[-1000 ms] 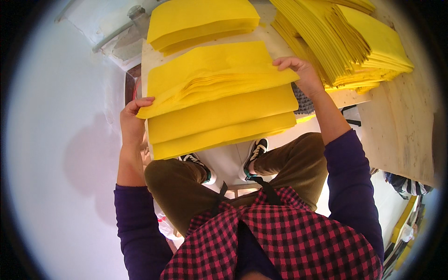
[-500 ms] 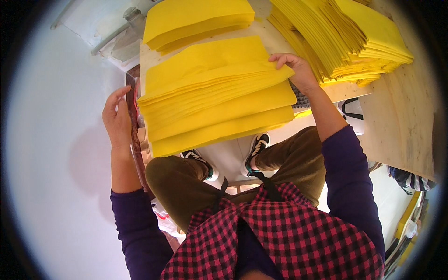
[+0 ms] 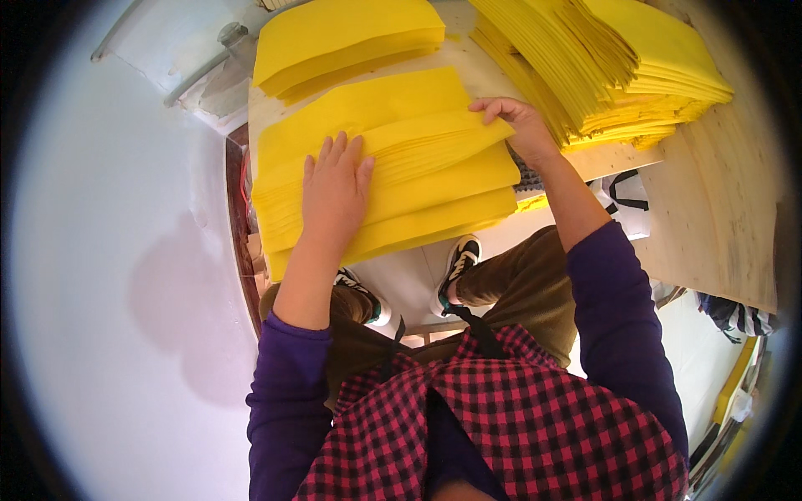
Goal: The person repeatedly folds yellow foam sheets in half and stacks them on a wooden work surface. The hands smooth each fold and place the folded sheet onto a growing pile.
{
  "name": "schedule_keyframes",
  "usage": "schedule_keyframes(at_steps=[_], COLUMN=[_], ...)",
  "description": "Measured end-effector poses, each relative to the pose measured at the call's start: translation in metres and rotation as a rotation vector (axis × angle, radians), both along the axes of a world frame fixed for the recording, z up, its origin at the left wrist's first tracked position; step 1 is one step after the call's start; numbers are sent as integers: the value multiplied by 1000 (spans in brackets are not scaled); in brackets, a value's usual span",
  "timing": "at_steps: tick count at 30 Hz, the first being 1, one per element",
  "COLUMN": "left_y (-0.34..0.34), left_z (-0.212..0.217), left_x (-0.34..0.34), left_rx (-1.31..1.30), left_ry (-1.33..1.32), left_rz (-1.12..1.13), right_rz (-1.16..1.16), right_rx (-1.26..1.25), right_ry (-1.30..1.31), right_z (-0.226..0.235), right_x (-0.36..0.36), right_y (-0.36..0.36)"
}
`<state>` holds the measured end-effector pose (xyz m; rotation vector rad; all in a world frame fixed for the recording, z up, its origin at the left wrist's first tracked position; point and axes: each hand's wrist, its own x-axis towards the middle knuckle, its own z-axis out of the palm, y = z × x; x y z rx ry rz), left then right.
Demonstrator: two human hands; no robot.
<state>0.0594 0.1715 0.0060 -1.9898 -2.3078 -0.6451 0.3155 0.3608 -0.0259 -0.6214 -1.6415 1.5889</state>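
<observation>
Honestly, the risky bit here is how far that near stack of yellow sheets (image 3: pixel 393 167) hangs off the bench (image 3: pixel 710 217). Its near edge sticks out past the bench edge, right above the person's knees and shoes (image 3: pixel 458 263), and the layers are already fanned into steps instead of sitting square.

The left hand (image 3: pixel 334 188) lies flat on top with the fingers spread, just pressing down, not pinching anything. The right hand (image 3: pixel 518 125) is at the stack's far right corner, fingers curled over the edge of the top layers; I can't quite tell whether that grip closes on a few sheets or only rests there.

What could go wrong: if the flat palm pushes toward the near side, the slick layers could shear and slide off onto the floor. Lifting only the right corner could crease or fold the top sheets. The big fanned pile (image 3: pixel 618 75) on the right sits very close too, so a bump from the right forearm could spill it, and the smaller far stack (image 3: pixel 342 42) could get shoved as well.
</observation>
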Motion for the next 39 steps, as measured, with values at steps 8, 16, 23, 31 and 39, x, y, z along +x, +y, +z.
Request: schedule_keyframes(at_steps=[8,16,23,31,39], left_y=[-6,-7,-6,-8,12], left_z=[-16,-19,-19,-16,10], left_x=[2,3,3,7,0], left_rx=[48,53,35,95,91], left_ry=[-11,11,7,30,-93], left_rz=[-9,-3,3,-5,8], right_rz=[-100,-363,-113,-124,-127], right_rx=[-113,306,746,763,777], right_ry=[85,-323,-541,-1058,-1069], right_z=[1,53,46,16,14], right_x=[6,-8,-110,-118,-116], right_y=[0,-39,-95,-103,-104])
